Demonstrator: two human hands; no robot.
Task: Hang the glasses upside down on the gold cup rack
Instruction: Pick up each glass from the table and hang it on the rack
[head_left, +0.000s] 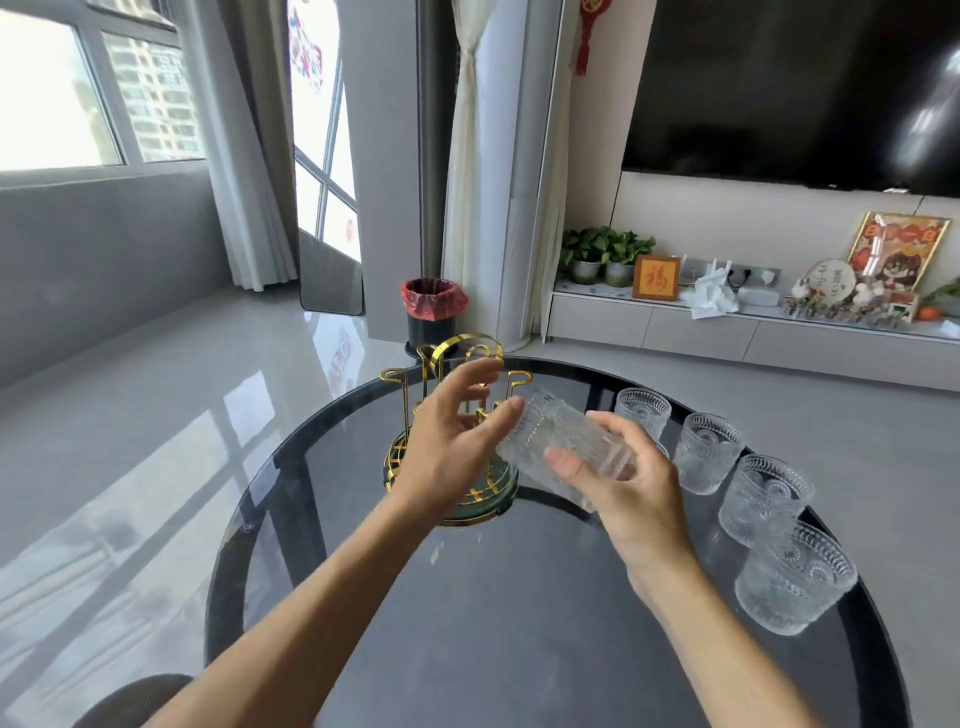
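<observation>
Just right of the gold cup rack (451, 426), the right hand (631, 488) grips a tilted glass (558, 447), apparently to upend it, while the left hand (452, 441), fingers spread and grasping nothing, waits in front of the rack to guide it.

You can read only a single gold character, 福, on the small orange framed plaque (656, 277) on the shelf, while the round decorated plate (829, 281) further right and the tall gold-framed picture (898, 249) behind it carry characters too blurred for you to make out.
</observation>
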